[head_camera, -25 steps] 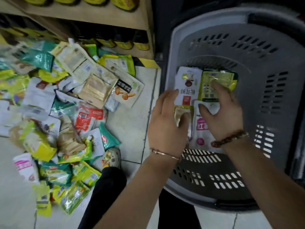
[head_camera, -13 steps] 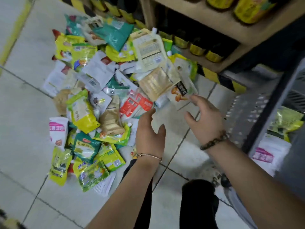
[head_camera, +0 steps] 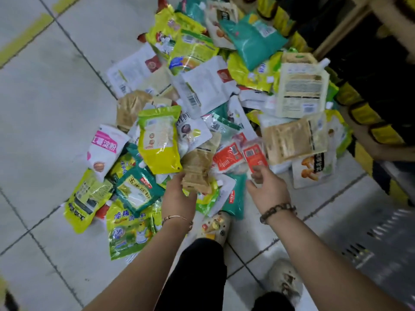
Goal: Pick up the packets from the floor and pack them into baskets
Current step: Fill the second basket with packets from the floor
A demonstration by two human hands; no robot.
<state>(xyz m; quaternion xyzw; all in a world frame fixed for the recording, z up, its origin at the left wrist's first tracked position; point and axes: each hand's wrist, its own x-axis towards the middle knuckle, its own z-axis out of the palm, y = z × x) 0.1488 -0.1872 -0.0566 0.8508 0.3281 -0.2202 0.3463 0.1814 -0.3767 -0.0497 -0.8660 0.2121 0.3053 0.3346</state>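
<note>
A pile of packets covers the tiled floor, and a grey basket lies off the pile's near right corner. At the pile's near edge the left hand grips a tan packet. The right hand touches a red packet with curled fingers; whether it grips, I cannot tell.

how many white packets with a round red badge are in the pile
2. The left white packet lies at the upper left edge of the pile; the right white packet lies just right of it, toward the middle. More may be buried in it.
</note>
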